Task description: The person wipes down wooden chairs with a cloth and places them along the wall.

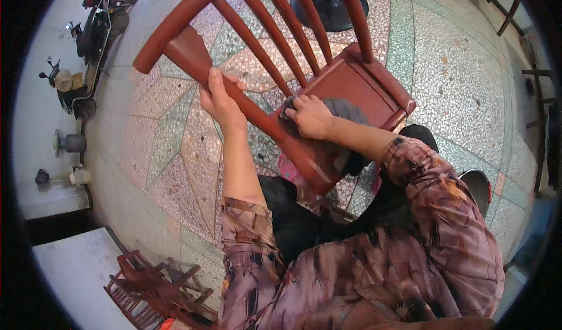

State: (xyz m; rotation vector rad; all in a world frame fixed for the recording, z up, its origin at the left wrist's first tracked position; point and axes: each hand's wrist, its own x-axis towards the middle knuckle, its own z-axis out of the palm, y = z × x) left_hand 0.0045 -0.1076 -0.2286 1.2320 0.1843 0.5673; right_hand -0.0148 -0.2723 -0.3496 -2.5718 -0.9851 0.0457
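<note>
A reddish-brown wooden chair [358,88] with a spindled back stands tilted before me, its seat close to my knees. My left hand [224,99] grips the outer post of the chair's back, thumb on top and fingertips showing on the far side. In my right hand [309,116] a dark grey cloth [288,107] is bunched, pressed at the foot of the spindles by the seat's rear edge. More dark grey cloth or a dark shadowed patch lies on the seat beneath my right wrist; which one I cannot tell.
A round black base [329,7] stands on the terrazzo floor beyond the chair. A metal basin or bucket [476,189] is by my right side. Motor scooters [94,36] stand along the far left. Stacked wooden chairs [158,286] are at the lower left.
</note>
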